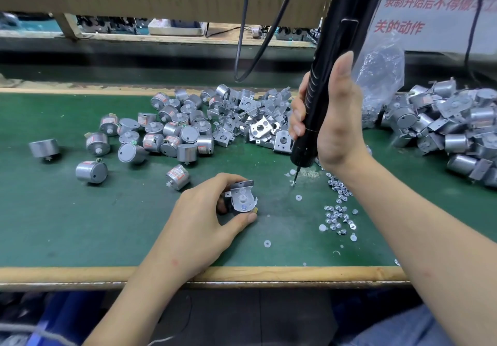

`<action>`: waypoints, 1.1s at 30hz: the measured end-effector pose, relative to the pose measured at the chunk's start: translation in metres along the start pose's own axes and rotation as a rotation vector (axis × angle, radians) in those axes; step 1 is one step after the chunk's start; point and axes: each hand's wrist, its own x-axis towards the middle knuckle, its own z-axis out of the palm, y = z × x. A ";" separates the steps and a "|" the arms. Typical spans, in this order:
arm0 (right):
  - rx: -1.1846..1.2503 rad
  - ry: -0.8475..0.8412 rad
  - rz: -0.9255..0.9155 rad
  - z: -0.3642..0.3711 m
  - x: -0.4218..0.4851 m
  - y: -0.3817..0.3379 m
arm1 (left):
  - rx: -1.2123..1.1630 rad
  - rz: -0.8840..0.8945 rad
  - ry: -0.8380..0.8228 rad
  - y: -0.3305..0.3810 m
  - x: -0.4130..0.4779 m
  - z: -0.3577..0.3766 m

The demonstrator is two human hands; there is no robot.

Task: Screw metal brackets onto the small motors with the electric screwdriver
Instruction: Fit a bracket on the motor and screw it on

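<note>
My left hand [204, 211] grips a small silver motor with a metal bracket [242, 197] laid on its face, resting on the green mat [107, 224]. My right hand [330, 114] holds the black electric screwdriver [333, 63] upright, fingers wrapped round its barrel. Its bit tip touches a loose screw [292, 183] on the mat, to the right of the held motor. A scatter of screws [337, 211] and white washers [298, 197] lies near my right wrist.
Bare motors [166, 130] are heaped at centre left, loose brackets [258, 119] behind the screwdriver, assembled motors [451, 130] at the right. A plastic bag [382, 76] stands at the back right. Black cables [242, 36] hang from above. The bench's wooden edge [80, 273] runs along the front.
</note>
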 end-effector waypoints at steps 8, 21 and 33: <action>-0.011 -0.014 0.019 0.003 -0.004 0.003 | -0.008 0.007 0.006 -0.001 0.000 0.001; -0.018 -0.025 0.034 0.008 -0.008 0.002 | -0.009 0.021 -0.018 -0.004 0.000 0.000; 0.075 -0.100 -0.032 0.042 -0.012 -0.023 | -0.087 0.017 -0.043 -0.005 0.001 0.002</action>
